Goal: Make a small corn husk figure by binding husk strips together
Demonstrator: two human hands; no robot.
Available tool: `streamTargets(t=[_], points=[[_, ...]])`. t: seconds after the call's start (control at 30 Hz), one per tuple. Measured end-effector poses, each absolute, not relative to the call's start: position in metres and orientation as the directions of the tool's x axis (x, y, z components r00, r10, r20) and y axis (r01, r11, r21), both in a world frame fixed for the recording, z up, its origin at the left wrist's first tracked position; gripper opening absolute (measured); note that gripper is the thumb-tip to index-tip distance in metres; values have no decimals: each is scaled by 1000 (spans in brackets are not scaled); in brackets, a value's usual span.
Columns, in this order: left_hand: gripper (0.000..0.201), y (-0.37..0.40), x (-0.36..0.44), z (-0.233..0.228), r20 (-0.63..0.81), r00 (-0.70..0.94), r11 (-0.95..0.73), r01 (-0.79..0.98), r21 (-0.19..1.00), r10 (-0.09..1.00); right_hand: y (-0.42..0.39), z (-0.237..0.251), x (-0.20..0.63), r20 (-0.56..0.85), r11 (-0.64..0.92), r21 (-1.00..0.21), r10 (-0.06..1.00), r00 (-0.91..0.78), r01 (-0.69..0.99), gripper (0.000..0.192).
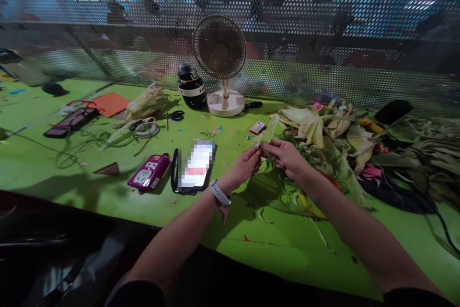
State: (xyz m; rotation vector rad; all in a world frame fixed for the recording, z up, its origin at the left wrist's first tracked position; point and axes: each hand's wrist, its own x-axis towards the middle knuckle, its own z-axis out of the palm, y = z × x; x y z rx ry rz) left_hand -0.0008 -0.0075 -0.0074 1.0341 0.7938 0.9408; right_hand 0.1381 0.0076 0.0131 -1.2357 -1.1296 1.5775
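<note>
Green and littered with scraps, the desk point(72, 173) runs up to a perforated metal screen point(323, 19) along its far edge. Both hands pinch one pale leaf strip point(265, 135) between them just above the desk's middle: the left hand point(244, 165) closes on its lower end, the right hand point(285, 153) grips just beside it, so the strip stands tilted up and taut for working. A heap of similar leaves point(323, 130) lies within reach toward the right edge. A phone point(196, 165) rests left of the hands, screen up, and a small fan point(220, 58) stands at the far edge.
</note>
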Motion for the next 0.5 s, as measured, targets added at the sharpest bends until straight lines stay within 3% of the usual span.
streamTargets(t=[0.17,0.33,0.5], points=[[30,-8,-4,-6,-188,413,325,-293,899,891,8,12,136,-251,-265,-953,962,-109,-148,39],[34,-6,-9,-4,-248,454,410,-303,860,856,7,12,136,-246,-255,-960,965,-91,-117,40],[33,-6,-8,-3,-248,461,419,-316,851,852,13,18,150,-281,-278,-959,917,-282,52,40]])
